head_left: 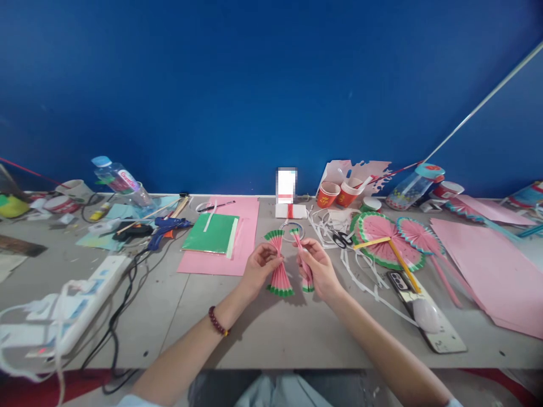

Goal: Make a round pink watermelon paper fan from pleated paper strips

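Observation:
My left hand (pixel 263 264) pinches a pleated pink paper fan (pixel 280 277) with green edges at its narrow middle, so both ends flare out. In my right hand (pixel 317 265) is a second pleated paper strip (pixel 302 254), also pink with green ends, folded narrower. The two pleated pieces are held upright side by side above the table, a small gap between them. Behind them lies a roll of tape or ring (pixel 298 230). To the right rest finished-looking round watermelon paper fans (pixel 369 232) and black-handled scissors (pixel 340 240).
Green paper (pixel 212 233) lies on a pink sheet (pixel 244 226) at left, near a blue glue gun (pixel 167 230) and a power strip (pixel 91 302). Red paper cups (pixel 328 194), white strips (pixel 365 288), a phone (pixel 445 333) and pink sheets (pixel 496 265) are at right.

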Available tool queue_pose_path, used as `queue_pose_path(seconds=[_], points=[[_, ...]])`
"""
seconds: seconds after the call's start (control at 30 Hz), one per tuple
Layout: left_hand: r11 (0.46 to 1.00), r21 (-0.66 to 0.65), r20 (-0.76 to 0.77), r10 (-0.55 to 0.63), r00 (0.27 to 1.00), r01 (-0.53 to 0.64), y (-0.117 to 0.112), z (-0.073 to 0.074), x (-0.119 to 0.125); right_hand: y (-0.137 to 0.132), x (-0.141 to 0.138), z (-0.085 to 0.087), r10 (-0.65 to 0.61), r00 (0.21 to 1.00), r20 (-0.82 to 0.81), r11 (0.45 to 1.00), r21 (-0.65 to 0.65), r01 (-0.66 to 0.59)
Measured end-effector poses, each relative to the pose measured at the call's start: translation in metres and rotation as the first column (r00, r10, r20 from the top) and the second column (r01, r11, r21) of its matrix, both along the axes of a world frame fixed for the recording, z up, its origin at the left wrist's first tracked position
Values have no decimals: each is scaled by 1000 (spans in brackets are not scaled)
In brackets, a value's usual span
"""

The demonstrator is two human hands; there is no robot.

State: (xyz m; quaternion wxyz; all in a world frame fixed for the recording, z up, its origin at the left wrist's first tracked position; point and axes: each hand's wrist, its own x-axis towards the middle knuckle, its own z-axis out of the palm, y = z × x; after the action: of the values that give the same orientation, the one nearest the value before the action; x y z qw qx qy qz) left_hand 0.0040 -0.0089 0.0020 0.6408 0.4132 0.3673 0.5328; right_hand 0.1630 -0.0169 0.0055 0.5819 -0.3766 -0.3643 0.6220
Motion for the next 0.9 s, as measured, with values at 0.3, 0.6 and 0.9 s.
queue_pose_path(seconds=[0.3,0.6,0.9], points=[[1000,27,-37,9,999,-8,-3,2,2,-2,-3,2,-9,999,50,1000,-6,10],[999,43,-61,8,998,-5,-3,-2,2,-3,-4,1,-17,996,88,1000,-2,17],[995,96,-85,18,996,-10,-4,0,3,-4,-4,1,-7,990,138,1000,6,6]])
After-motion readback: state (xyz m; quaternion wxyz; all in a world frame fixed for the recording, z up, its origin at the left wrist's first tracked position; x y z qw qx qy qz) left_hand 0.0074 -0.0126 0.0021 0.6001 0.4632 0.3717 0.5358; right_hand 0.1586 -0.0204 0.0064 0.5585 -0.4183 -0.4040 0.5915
